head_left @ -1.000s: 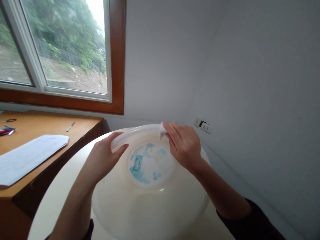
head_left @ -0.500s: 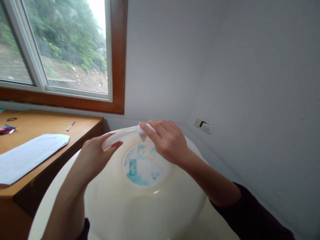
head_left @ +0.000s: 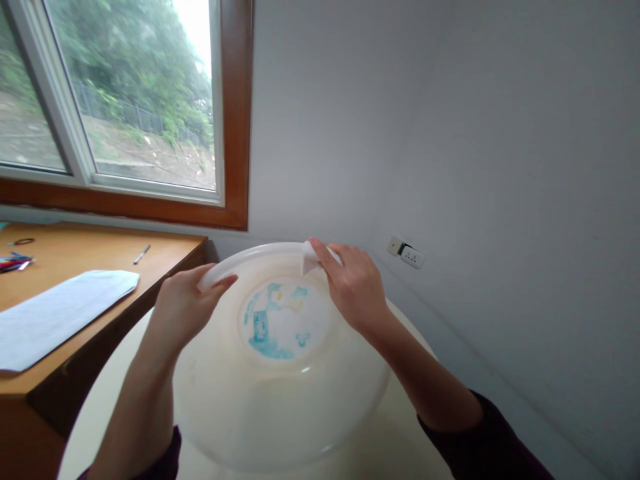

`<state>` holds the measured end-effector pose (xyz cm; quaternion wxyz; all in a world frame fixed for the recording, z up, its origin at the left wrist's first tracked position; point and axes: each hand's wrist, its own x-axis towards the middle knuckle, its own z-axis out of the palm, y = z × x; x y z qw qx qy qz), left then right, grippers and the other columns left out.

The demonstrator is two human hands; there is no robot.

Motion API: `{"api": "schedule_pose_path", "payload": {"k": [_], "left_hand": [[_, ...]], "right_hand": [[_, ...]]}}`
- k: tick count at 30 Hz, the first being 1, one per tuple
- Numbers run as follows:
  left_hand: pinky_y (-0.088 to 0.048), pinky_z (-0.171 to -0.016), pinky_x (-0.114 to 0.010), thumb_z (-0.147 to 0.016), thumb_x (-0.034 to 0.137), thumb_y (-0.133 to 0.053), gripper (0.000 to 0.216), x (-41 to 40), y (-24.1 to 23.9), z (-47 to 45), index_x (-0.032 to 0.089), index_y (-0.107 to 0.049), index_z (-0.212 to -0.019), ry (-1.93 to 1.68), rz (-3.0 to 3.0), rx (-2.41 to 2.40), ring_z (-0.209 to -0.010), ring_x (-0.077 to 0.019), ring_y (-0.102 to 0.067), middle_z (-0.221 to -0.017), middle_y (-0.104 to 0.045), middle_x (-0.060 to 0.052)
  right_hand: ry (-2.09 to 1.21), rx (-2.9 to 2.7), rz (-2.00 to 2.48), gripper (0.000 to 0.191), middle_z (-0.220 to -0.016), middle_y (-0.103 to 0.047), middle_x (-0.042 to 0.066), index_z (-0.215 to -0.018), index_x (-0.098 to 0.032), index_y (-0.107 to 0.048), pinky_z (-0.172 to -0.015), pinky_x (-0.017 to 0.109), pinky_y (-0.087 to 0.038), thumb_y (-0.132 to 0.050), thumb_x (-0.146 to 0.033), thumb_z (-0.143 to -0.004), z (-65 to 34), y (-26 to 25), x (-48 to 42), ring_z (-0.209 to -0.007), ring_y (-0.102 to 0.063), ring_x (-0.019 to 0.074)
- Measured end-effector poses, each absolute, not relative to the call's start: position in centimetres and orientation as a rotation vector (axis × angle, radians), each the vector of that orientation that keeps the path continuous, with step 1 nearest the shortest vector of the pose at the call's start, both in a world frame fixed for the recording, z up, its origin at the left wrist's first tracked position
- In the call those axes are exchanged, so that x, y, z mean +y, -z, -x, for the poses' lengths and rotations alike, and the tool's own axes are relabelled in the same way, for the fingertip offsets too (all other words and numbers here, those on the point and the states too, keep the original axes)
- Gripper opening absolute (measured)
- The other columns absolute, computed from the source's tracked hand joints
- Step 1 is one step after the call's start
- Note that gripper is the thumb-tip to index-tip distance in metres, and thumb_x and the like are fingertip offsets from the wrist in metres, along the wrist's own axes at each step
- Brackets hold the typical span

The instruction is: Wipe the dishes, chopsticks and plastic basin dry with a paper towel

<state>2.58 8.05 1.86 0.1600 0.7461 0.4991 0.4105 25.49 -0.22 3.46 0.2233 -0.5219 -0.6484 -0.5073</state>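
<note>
A large translucent white plastic basin [head_left: 280, 407] is tilted up before me, a blue and yellow print showing on its round bottom. My left hand [head_left: 187, 303] is closed on the far left part of its rim, thumb on the near side. At the far right part of the rim, my right hand [head_left: 353, 283] pinches a small white wipe [head_left: 310, 260] folded over the edge. Whether that wipe is paper or cloth I cannot tell. Under the basin lies a round cream tabletop [head_left: 107, 393].
To the left stands a wooden desk [head_left: 165, 250] with a white sheet [head_left: 70, 317], a pen [head_left: 142, 254], scissors [head_left: 21, 242] and several coloured items [head_left: 15, 261]. Behind are a window [head_left: 140, 100] and a wall with a socket [head_left: 413, 257].
My right hand has slid to the right along the rim with the white wipe. The basin has shifted slightly left and its far rim shows more. My left hand keeps its grip.
</note>
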Motion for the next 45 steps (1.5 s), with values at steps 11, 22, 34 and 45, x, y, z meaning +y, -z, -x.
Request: {"api": "schedule_pose_path", "payload": {"k": [11, 22, 34, 45], "left_hand": [[-0.041, -0.054, -0.026, -0.066, 0.054, -0.056, 0.036, 9.2, -1.8, -1.2, 0.019, -0.064, -0.068, -1.220, -2.016, 1.589, -0.055, -0.0177, -0.054, -0.051, -0.057, 0.002], [-0.042, -0.057, -0.027, -0.063, 0.051, -0.060, 0.041, 9.2, -2.1, -1.1, 0.015, -0.067, -0.082, -1.214, -1.884, 1.640, -0.061, -0.0188, -0.055, -0.058, -0.060, 0.001], [-0.038, -0.056, -0.025, -0.063, 0.050, -0.063, 0.035, 10.3, -1.0, -0.9, 0.018, -0.063, -0.074, -1.368, -1.896, 1.592, -0.063, -0.0171, -0.053, -0.061, -0.056, 0.003], [-0.042, -0.064, -0.032, -0.064, 0.065, -0.056, 0.055, 12.5, 0.7, -0.8, 0.016, -0.056, -0.089, -1.421, -1.643, 1.782, -0.072, -0.0231, -0.054, -0.075, -0.058, -0.005]], "right_hand": [[1.279, -1.585, 1.536, 0.049, -0.080, -0.062, 0.010, -0.139, -0.006, -0.029, -0.063, 0.030, -0.047, -0.039, -0.016, -0.091, -29.6, 4.4, -2.8, -0.072, -0.057, 0.0194], [0.893, -1.530, 1.568, 0.052, -0.101, -0.065, 0.018, -0.141, -0.009, -0.025, -0.069, 0.035, -0.056, -0.039, -0.021, -0.092, -28.9, 9.1, -5.8, -0.085, -0.065, 0.0225], [0.682, -1.420, 1.470, 0.046, -0.107, -0.067, 0.016, -0.136, -0.015, -0.039, -0.057, 0.024, -0.058, -0.044, -0.021, -0.091, -26.9, 12.7, -8.9, -0.075, -0.070, 0.0200], [0.578, -1.435, 1.289, 0.049, -0.095, -0.070, 0.012, -0.136, -0.026, -0.039, -0.061, 0.033, -0.060, -0.044, -0.017, -0.089, -21.9, 12.6, -10.9, -0.079, -0.069, 0.0230]]}}
